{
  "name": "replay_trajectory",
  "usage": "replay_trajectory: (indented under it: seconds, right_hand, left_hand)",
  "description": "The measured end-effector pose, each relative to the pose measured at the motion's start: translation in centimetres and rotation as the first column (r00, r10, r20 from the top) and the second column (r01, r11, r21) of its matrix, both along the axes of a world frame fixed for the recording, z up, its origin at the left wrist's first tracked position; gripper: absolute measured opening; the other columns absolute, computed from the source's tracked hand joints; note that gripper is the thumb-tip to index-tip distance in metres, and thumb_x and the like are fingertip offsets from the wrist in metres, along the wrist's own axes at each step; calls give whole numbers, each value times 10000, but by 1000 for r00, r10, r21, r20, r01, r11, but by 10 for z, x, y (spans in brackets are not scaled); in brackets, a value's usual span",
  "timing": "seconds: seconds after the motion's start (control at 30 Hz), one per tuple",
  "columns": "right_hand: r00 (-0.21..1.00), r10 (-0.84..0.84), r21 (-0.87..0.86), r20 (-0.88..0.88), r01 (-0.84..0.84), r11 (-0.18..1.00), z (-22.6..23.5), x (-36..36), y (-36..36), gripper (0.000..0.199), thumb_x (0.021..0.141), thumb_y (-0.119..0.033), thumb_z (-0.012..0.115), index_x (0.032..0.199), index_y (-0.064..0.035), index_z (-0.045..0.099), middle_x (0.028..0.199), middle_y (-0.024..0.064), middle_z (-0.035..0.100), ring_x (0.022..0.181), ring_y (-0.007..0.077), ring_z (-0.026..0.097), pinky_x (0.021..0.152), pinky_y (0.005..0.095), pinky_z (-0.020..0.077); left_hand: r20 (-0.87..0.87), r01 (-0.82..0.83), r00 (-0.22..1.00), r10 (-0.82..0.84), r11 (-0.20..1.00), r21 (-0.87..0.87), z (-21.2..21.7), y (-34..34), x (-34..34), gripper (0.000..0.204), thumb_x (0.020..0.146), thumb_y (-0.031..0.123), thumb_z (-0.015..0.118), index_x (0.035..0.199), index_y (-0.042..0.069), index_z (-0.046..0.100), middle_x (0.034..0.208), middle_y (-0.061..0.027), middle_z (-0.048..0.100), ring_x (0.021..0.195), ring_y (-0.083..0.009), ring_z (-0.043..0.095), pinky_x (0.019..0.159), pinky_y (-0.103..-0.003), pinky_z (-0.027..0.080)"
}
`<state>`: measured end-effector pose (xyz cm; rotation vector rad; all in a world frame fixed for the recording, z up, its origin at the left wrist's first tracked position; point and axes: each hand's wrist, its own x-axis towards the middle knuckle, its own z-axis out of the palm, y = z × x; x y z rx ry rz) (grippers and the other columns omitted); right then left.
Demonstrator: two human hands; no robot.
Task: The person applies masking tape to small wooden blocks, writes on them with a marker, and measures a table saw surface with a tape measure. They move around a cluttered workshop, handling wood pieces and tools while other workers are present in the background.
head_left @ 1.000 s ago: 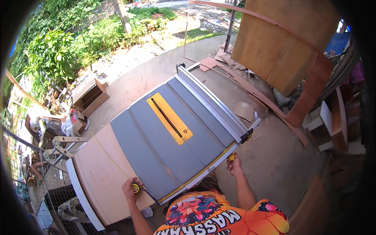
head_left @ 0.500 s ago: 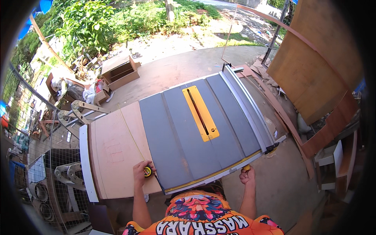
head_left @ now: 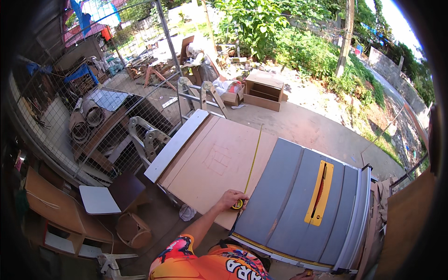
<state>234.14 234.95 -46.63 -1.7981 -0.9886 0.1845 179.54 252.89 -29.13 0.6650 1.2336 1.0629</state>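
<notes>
My left hand (head_left: 228, 199) is closed around a yellow-and-black tape measure (head_left: 238, 204) at the near edge of a light wooden panel. The tape's yellow blade (head_left: 253, 161) runs straight out across the panel (head_left: 193, 163) to about its far edge. To the right stands a table saw (head_left: 280, 186) with a grey top, a yellow insert plate (head_left: 308, 215) and a reddish blade in the slot. Low at the picture's edge, partly cut off, my right hand (head_left: 304, 276) is closed at a small yellowish thing by the saw's front rail. Pencil-like lines mark the panel.
A white strip (head_left: 176, 145) edges the panel's left side. Beyond it are a folded metal ladder (head_left: 148, 135) and a wire mesh fence (head_left: 107, 126). An open wooden box (head_left: 263, 91) sits on the concrete behind; wooden furniture (head_left: 60, 210) stands at the lower left.
The view has swung left, so the saw and panel now lie further right and lower. My left hand keeps the tape measure at the panel's near edge; my right hand is now mostly cut off.
</notes>
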Motion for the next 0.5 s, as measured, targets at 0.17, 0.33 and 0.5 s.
replay_trajectory:
  seconds: [0.17,0.33,0.5]
  right_hand:
    - [999,-46,-98,26,49,994,20,-15,13,494,1030,-191,628,1391,85,435,1108,208,596,1002,356,621,879,442,518]
    - [992,-101,-167,80,113,979,51,-30,19,482,1028,-181,627,1386,81,438,1101,205,597,1003,352,621,883,446,515]
    - [983,-146,-219,115,168,961,70,-37,19,470,1026,-170,626,1380,76,441,1094,203,598,1004,347,621,887,450,511]
  left_hand:
    - [-16,17,1000,-17,999,30,-6,2,-1,264,985,180,647,975,-62,753,802,-106,725,670,-216,737,636,-320,594]
    - [-35,3,999,-2,999,33,-11,2,-2,261,975,183,658,965,-57,759,805,-107,731,676,-214,740,641,-315,595]
    - [-22,2,1000,-2,1000,9,-8,0,-2,248,967,180,668,964,-49,763,796,-105,731,677,-214,742,634,-308,592]
